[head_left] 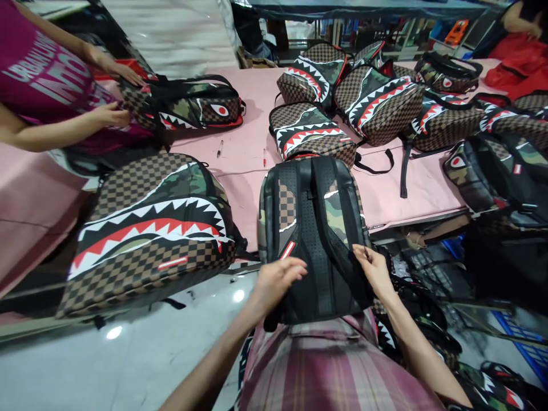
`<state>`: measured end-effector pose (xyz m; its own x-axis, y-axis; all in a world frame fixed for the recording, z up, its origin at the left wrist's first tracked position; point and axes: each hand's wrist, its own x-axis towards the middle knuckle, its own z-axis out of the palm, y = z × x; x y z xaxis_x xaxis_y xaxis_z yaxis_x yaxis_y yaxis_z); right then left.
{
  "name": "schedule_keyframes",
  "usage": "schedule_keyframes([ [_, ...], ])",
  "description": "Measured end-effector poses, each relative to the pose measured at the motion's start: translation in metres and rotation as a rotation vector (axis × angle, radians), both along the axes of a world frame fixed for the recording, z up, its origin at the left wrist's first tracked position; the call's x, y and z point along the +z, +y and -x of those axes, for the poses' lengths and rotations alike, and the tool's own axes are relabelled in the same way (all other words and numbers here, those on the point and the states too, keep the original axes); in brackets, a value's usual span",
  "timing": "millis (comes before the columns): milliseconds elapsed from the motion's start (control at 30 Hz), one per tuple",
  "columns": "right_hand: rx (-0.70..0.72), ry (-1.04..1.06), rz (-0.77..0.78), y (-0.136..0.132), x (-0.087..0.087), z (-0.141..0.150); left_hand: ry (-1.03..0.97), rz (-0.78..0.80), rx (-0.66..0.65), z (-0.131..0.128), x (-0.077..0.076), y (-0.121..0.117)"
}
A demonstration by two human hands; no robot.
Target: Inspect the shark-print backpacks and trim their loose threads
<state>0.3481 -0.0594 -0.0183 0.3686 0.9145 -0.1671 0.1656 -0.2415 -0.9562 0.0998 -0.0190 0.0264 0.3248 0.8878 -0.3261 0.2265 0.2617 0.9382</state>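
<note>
A backpack (319, 285) with black padded straps, brown checks and camouflage patches lies back side up in front of me. Its near end rests against my plaid clothing, its far end on the pink table. My left hand (278, 282) is over the lower left strap, beside a red-and-white label (288, 249). Its fingers are loosely bent, and nothing shows in them. At the backpack's right edge, my right hand (374, 268) pinches the side with thumb and fingertips. Exactly which part it grips is hidden.
Left of me lies a shark-mouth backpack (149, 228). Several similar bags (377, 105) crowd the back right of the pink table (252, 114). Two pens (220, 149) lie mid-table. A co-worker's hands (113, 114) hold another backpack (192, 103). More bags (492, 382) sit low right by a blue crate (520, 342).
</note>
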Motion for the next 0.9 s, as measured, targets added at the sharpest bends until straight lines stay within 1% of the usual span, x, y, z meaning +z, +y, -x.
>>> schedule_keyframes([
  [67,0.067,-0.009,0.020,0.005,-0.003,0.007,0.030,-0.102,0.268,0.017,0.010,0.024],
  [100,0.098,-0.011,0.019,0.008,-0.004,0.010,0.041,-0.150,0.361,0.022,0.014,0.037],
  [133,0.126,-0.001,0.011,0.014,-0.002,0.013,0.044,-0.200,0.419,0.025,0.018,0.052],
  [200,0.137,0.072,-0.031,0.029,0.008,0.017,0.022,-0.313,0.446,0.022,0.026,0.084],
  [267,0.072,0.212,-0.113,0.051,0.028,0.016,-0.018,-0.432,0.420,0.010,0.036,0.122],
  [333,-0.027,0.378,-0.197,0.078,0.050,0.008,-0.033,-0.526,0.381,-0.009,0.046,0.164],
  [400,-0.098,0.507,-0.247,0.107,0.069,-0.006,0.010,-0.591,0.332,-0.031,0.053,0.205],
  [467,-0.094,0.580,-0.254,0.133,0.078,-0.022,0.091,-0.642,0.275,-0.054,0.054,0.241],
  [533,-0.042,0.640,-0.244,0.153,0.074,-0.036,0.164,-0.665,0.204,-0.075,0.050,0.271],
  [600,0.018,0.735,-0.224,0.166,0.061,-0.047,0.188,-0.661,0.128,-0.093,0.044,0.295],
  [667,0.056,0.852,-0.209,0.173,0.047,-0.053,0.174,-0.650,0.059,-0.110,0.040,0.312],
  [733,0.079,0.961,-0.188,0.177,0.037,-0.055,0.141,-0.668,-0.025,-0.126,0.040,0.325],
  [767,0.088,1.006,-0.176,0.178,0.033,-0.055,0.116,-0.687,-0.092,-0.134,0.041,0.330],
  [833,0.117,1.079,-0.145,0.179,0.029,-0.054,0.046,-0.731,-0.271,-0.148,0.046,0.337],
  [900,0.154,1.131,-0.099,0.179,0.026,-0.052,-0.020,-0.744,-0.432,-0.160,0.051,0.342],
])
